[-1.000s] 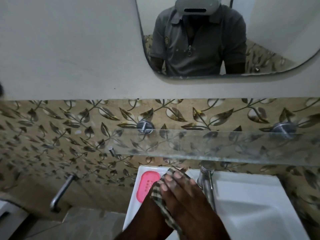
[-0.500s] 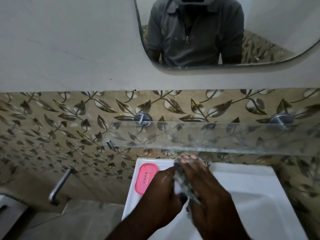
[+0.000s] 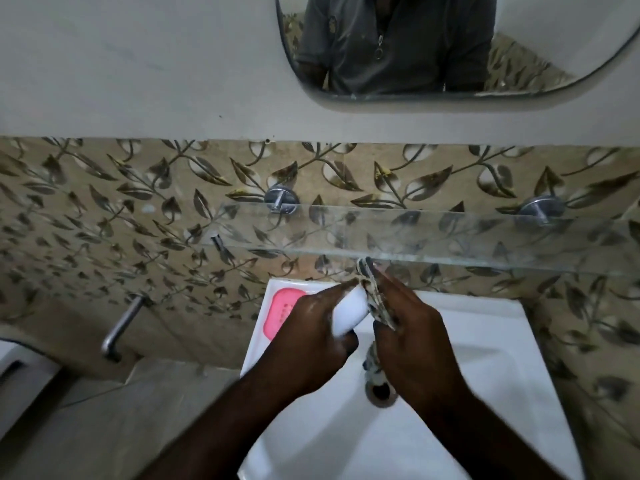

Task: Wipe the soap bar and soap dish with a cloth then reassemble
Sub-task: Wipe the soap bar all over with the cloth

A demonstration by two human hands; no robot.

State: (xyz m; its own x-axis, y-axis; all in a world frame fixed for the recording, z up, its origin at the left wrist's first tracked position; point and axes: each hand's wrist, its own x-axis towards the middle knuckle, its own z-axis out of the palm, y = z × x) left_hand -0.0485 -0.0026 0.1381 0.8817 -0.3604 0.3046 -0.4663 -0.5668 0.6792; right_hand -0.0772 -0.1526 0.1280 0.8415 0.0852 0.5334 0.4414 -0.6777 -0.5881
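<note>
The soap bar point(image 3: 349, 311) is gripped in the curled fingers of the left hand point(image 3: 311, 344) above the sink point(image 3: 485, 341), with one face left exposed for wiping. The cloth point(image 3: 375, 299) is pinched between thumb and fingers of the right hand point(image 3: 412, 337) and is laid against that face. The soap dish point(image 3: 282, 311) is set on the sink's rear ledge, presumably awaiting its own wipe.

1 soap point(image 3: 349, 311), 1 dish point(image 3: 281, 312), 1 cloth point(image 3: 378, 301)
</note>
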